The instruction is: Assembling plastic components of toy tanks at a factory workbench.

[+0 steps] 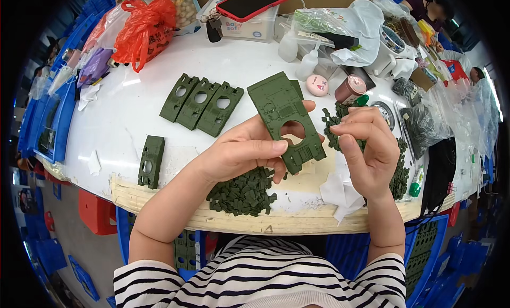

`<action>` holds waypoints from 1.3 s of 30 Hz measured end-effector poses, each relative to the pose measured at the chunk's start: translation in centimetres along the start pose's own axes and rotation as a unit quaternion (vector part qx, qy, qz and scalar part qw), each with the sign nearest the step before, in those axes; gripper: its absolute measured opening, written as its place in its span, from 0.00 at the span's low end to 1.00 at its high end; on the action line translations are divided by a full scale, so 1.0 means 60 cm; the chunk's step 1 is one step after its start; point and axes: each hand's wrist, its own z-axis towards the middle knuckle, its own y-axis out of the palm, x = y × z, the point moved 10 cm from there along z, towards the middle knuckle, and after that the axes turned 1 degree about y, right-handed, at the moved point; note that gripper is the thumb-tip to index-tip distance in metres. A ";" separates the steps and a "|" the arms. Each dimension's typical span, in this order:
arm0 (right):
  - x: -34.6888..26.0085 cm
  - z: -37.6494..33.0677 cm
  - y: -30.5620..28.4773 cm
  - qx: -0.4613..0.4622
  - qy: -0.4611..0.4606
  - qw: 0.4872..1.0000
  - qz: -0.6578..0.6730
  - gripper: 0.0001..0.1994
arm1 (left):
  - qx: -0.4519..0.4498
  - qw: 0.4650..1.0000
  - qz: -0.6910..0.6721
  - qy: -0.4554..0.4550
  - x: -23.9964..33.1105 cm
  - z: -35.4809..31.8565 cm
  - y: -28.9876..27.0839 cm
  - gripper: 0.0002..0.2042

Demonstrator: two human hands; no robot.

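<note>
My left hand (231, 156) grips a dark green plastic model tank hull (268, 98) with a large round hole, thumb on its face and fingers behind it. The hull is tilted above the table. Just right of it, my right hand (374, 156) is raised with fingers curled toward the thumb; anything pinched there is too small to make out. Below the left hand lies a heap of small green plastic pieces (241, 194). More small green pieces (399, 178) are spread beside and behind the right hand, which partly hides them.
Three similar hulls (223, 107) lie side by side at the back left, and another hull (152, 156) lies nearer. White tissue (340, 194) sits near the front edge. A green-and-white small bottle (417, 181), a round pink tin (317, 85) and a red-capped phone (252, 4) are around.
</note>
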 end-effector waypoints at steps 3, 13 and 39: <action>0.002 -0.002 -0.003 0.008 -0.008 1.000 0.000 0.04 | 0.001 1.000 0.000 0.003 -0.001 0.002 0.000 0.39; 0.027 0.000 -0.020 0.031 0.033 0.999 -0.012 0.02 | 0.059 0.994 0.089 0.001 0.019 -0.019 -0.038 0.26; 0.032 -0.006 0.005 -0.006 0.047 0.999 -0.017 0.04 | 0.429 0.879 0.154 -0.140 0.118 -0.493 -0.362 0.20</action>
